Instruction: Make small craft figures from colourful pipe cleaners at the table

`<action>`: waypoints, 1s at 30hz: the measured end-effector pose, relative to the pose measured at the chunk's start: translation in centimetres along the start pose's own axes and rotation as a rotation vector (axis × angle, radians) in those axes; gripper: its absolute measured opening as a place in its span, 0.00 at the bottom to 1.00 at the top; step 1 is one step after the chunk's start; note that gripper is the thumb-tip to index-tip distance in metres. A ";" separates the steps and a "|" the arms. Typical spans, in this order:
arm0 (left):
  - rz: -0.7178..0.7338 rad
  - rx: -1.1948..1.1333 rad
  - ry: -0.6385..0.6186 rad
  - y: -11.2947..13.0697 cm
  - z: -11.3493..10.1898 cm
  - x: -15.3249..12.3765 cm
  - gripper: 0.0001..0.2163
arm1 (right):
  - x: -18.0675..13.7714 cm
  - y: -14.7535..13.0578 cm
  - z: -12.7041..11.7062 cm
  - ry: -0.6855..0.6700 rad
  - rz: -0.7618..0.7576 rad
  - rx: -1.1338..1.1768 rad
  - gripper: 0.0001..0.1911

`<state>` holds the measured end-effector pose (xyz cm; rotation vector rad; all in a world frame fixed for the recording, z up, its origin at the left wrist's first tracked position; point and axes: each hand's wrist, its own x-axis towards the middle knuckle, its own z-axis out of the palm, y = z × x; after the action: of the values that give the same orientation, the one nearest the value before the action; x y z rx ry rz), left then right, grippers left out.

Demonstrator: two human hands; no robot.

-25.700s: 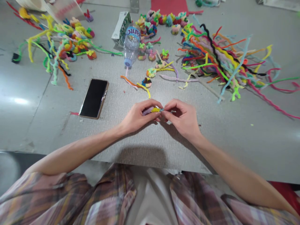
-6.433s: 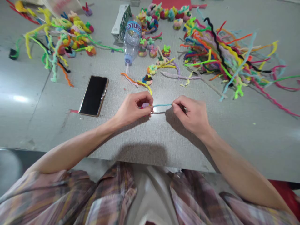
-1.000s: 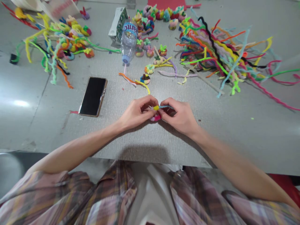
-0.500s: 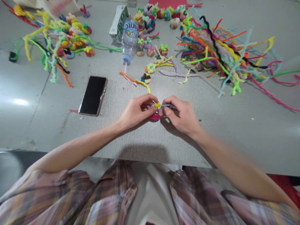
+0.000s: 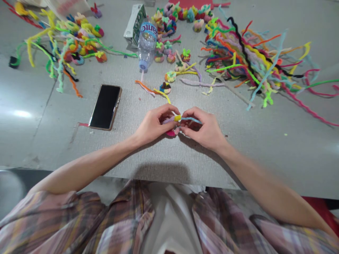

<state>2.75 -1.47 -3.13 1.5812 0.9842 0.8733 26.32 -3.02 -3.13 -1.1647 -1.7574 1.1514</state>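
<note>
My left hand [image 5: 153, 123] and my right hand [image 5: 203, 127] meet over the grey table [image 5: 169, 155], fingers pinched together. Between them is a small pipe-cleaner piece [image 5: 173, 125] with a yellow tip, lilac and pink coils. The left fingers grip its coiled body. My right hand pinches a light-blue pipe cleaner [image 5: 194, 120] that runs from the piece over its fingers. Just beyond the hands lie an orange-and-yellow strand [image 5: 152, 93] and a small finished coil flower [image 5: 165, 87].
A black phone [image 5: 105, 106] lies left of the hands. A plastic bottle [image 5: 147, 44] lies on its side beside a small carton [image 5: 135, 24]. Loose pipe cleaners [image 5: 254, 60] spread at right, another pile [image 5: 60, 42] at left, finished flowers [image 5: 174, 21] at the back.
Over the last second both hands stayed together, turning the piece slightly; the pink coil now shows less beneath the fingers. Earlier, the right hand had pulled the blue strand out straight to the right.
</note>
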 end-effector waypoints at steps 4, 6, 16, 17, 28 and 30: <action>0.005 0.008 -0.005 -0.1 0.0 -0.1 0.08 | 0.1 0.2 0.1 0.012 -0.007 -0.010 0.10; 0.011 0.019 -0.011 -0.1 0.0 -0.1 0.10 | 0.1 0.2 0.2 0.033 0.007 0.010 0.09; 0.027 0.148 -0.055 0.8 0.6 -0.3 0.17 | -0.4 -0.5 0.8 0.113 -0.002 -0.018 0.10; 0.020 0.153 -0.058 0.9 0.6 -0.3 0.16 | -0.5 -0.5 0.8 0.119 0.001 -0.026 0.09; -0.014 0.160 -0.055 0.8 0.6 -0.3 0.13 | -0.4 -0.1 0.5 0.191 -0.012 -0.047 0.08; -0.013 0.190 -0.052 0.9 0.6 -0.3 0.10 | -0.4 -0.1 0.6 0.186 -0.021 -0.045 0.09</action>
<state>3.29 -2.10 -2.36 1.7464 1.0639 0.7434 25.91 -3.62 -3.28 -1.2358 -1.6575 0.9628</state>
